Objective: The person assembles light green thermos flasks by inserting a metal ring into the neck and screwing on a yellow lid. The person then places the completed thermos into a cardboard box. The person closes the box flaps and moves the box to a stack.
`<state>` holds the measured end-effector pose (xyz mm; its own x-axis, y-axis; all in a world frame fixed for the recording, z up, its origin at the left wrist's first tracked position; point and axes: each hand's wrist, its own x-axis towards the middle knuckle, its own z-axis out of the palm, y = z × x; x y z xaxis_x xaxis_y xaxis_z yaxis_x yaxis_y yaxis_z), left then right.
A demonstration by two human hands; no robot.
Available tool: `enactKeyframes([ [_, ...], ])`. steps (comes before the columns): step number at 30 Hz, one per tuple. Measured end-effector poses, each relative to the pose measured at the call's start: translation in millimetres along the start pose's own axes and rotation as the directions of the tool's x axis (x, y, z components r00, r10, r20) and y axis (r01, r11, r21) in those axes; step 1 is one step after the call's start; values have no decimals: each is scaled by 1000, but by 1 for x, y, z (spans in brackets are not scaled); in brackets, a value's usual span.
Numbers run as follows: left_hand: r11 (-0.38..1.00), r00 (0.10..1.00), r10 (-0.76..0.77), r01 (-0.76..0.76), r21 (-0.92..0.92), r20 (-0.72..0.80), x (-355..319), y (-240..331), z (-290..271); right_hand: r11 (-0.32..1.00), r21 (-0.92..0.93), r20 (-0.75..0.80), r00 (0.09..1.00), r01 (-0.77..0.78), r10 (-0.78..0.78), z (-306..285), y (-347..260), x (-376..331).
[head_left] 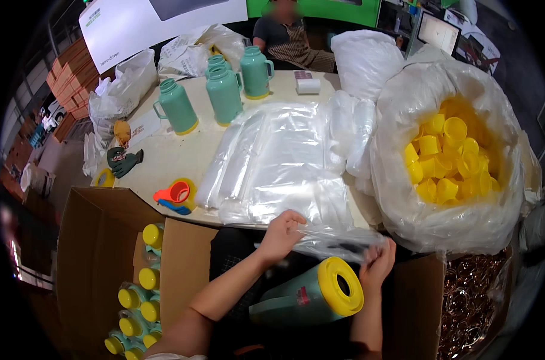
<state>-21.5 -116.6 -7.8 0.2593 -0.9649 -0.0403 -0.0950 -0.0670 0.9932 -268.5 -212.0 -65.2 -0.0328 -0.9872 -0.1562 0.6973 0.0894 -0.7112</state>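
Observation:
A clear plastic bag (335,241) is stretched between my hands at the table's near edge. My left hand (282,236) pinches one end of it, and my right hand (378,261) is closed on the other end. Below the bag, a green jug body (299,297) lies tilted across my lap, its yellow ring end with a dark round hole facing right. It rests near my right wrist, and neither hand grips it. A stack of flat clear bags (290,159) covers the middle of the table (149,171) just beyond my hands.
Several green jugs (224,96) stand at the back. An orange tape dispenser (179,191) and a dark glove (124,161) lie left. A carton (185,258) holds yellow-capped jugs (149,278). Right are a sack of yellow cups (446,162) and shiny brown pieces (473,306). A person (290,39) sits opposite.

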Motion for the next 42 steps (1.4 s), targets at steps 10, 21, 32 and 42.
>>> enactKeyframes([
  [10,658,949,311,-180,731,-47,-135,30,-24,675,-616,391,902,406,-186,-4,47,-136],
  [21,672,746,335,239,701,-576,-257,-69,-32,557,-795,600,176,241,781,14,66,-190],
  [32,938,284,242,178,299,-928,-308,-82,-254,908,-128,987,-41,400,157,281,125,-298],
  [42,539,27,-830,294,-789,-556,-372,-254,-378,808,-476,876,111,346,469,193,160,-203],
])
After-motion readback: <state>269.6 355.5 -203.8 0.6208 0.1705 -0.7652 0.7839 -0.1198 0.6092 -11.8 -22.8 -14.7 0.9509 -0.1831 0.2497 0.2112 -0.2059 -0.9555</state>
